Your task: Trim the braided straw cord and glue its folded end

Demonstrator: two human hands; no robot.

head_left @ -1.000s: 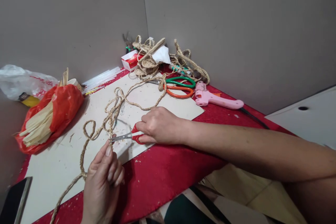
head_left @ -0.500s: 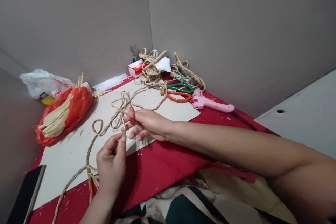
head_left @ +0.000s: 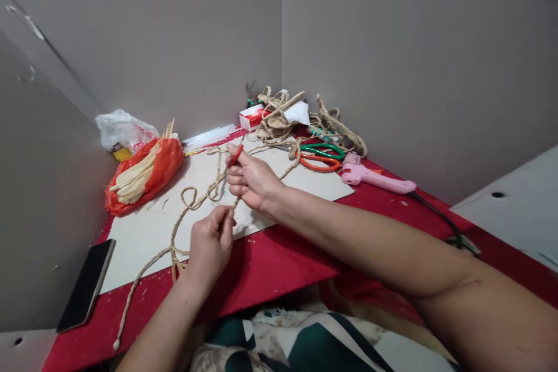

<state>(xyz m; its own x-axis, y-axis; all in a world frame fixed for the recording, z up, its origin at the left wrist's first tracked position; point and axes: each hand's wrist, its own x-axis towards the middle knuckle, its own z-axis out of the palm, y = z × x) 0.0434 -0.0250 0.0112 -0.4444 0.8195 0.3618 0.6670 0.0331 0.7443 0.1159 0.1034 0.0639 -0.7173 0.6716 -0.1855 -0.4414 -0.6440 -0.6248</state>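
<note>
My left hand point(head_left: 212, 244) pinches a strand of braided straw cord point(head_left: 175, 231) low over the front edge of the white board. Just beyond it, my right hand point(head_left: 256, 181) is closed in a loose fist. Red-handled small scissors point(head_left: 235, 155) sit in that fist, their thin blades pointing up and away. A short stretch of the cord runs taut from the left fingertips up into the right fist, where the fingers hide it. Loops of the same cord lie on the white board point(head_left: 143, 256) to the left of both hands, one end trailing toward me.
A red bag point(head_left: 172, 163) of pale straw strips lies at left, beside a black phone point(head_left: 87, 285). Behind are bundled cords point(head_left: 279, 122), a small red-and-white box point(head_left: 251, 118), large scissors with green and orange handles point(head_left: 320, 161) and a pink glue gun point(head_left: 377, 177).
The view has shifted, so everything appears further right. My right fingers, loosely spread before, have curled closed around the cord. The left hand keeps its pinch.
</note>
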